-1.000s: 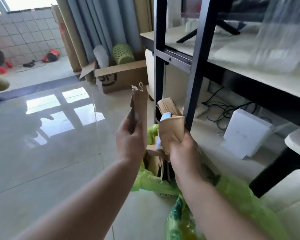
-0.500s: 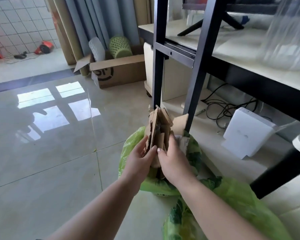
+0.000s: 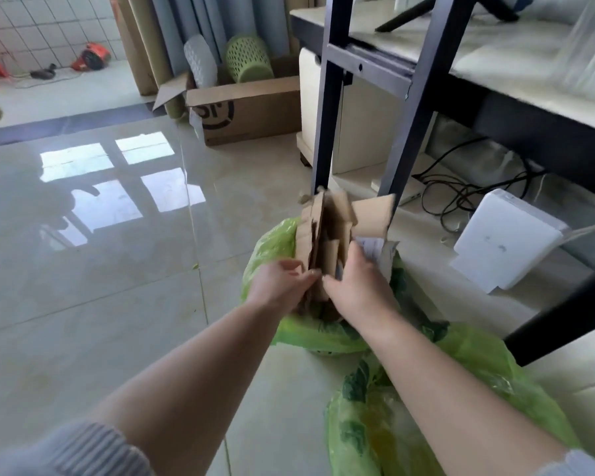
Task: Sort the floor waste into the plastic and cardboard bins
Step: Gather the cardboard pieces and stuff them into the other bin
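Note:
A bundle of torn brown cardboard pieces (image 3: 327,231) stands upright in a bin lined with a green plastic bag (image 3: 272,249) on the floor. My left hand (image 3: 280,281) presses the bundle's left side, and my right hand (image 3: 359,285) presses its right side, fingers curled on the cardboard next to a white paper scrap (image 3: 370,247). A second green-bagged bin (image 3: 461,407) sits nearer me at the lower right, partly hidden by my right forearm. The bins' own walls are hidden by the bags.
A black metal shelf frame (image 3: 327,125) rises right behind the bin. A white box (image 3: 505,235) and tangled cables (image 3: 461,190) lie under the shelf. An open cardboard carton (image 3: 248,111) with a green basket (image 3: 248,58) stands by the curtain. Glossy tile floor (image 3: 100,269) spreads left.
One second ago each hand held a separate cardboard piece up high. Both hands came together and lowered the pieces into the green-bagged bin; since half a second ago they have barely moved.

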Tool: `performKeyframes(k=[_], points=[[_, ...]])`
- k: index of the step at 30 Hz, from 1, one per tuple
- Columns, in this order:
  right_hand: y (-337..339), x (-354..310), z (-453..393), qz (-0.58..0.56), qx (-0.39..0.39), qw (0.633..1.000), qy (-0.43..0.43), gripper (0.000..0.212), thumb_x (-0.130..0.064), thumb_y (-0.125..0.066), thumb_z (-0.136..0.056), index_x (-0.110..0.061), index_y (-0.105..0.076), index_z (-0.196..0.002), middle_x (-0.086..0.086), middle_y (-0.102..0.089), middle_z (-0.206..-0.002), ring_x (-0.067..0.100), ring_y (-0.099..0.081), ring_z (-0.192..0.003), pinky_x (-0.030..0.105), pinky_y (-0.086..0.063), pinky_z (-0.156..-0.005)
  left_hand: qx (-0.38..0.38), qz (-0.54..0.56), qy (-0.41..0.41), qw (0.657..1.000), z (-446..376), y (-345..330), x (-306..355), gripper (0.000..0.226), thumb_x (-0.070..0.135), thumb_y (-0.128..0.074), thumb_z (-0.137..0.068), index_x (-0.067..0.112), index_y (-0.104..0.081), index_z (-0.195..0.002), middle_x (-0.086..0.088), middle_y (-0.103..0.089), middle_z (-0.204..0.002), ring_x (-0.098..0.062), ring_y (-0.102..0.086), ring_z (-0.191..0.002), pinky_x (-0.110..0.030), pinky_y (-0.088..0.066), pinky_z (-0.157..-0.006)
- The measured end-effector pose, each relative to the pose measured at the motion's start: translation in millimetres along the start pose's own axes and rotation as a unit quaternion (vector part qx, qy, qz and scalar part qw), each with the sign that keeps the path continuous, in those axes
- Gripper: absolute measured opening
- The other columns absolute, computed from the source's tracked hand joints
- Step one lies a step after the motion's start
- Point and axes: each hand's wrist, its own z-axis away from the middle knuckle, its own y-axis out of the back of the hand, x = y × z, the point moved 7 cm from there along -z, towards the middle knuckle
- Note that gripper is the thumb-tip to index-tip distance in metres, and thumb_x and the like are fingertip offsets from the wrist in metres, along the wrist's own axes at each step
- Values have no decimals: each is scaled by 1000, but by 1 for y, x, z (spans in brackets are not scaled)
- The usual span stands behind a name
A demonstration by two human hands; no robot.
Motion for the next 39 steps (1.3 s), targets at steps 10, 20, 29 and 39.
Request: performKeyframes(k=[10, 20, 29, 39], points=[[6, -77, 100, -131, 46, 955, 263, 44, -16, -59, -84, -12, -50, -128, 5, -45, -130, 18, -46, -119, 39, -39, -105, 8, 160, 21, 987, 102, 103, -68, 17, 19, -63, -86, 19, -61, -103, 5, -67, -93, -6, -63, -84, -27, -51, -82], [-179, -115, 230, 11, -318, 897, 307, 35, -28, -59, -87, -25, -55, -121, -4, -54, -122, 12, -47, -120, 28, -40, -97, 119, 104, 153, 976, 236, 215, -276, 18, 18, -65, -84, 20, -63, -102, 0, -68, -101, -12, -64, -90, -24, -51, -73], [-304, -64, 277, 202, -492, 829, 174, 43, -33, -59, -88, -18, -53, -127, 1, -60, -127, 17, -55, -116, 31, -44, -97, 69, -62, 270, 958, 303, 174, -429, 45, 29, -74, -75, 14, -56, -114, -6, -59, -109, -21, -58, -98, -39, -49, -91], [-352, -35, 286, 232, -434, 859, 143, 48, -42, -64, -82, -22, -50, -124, 1, -63, -115, 21, -59, -104, 35, -50, -86, 136, 182, 444, 867, 356, 119, -485, 65, 43, -74, -72, 15, -42, -121, -9, -58, -113, -24, -57, -104, -43, -48, -94]])
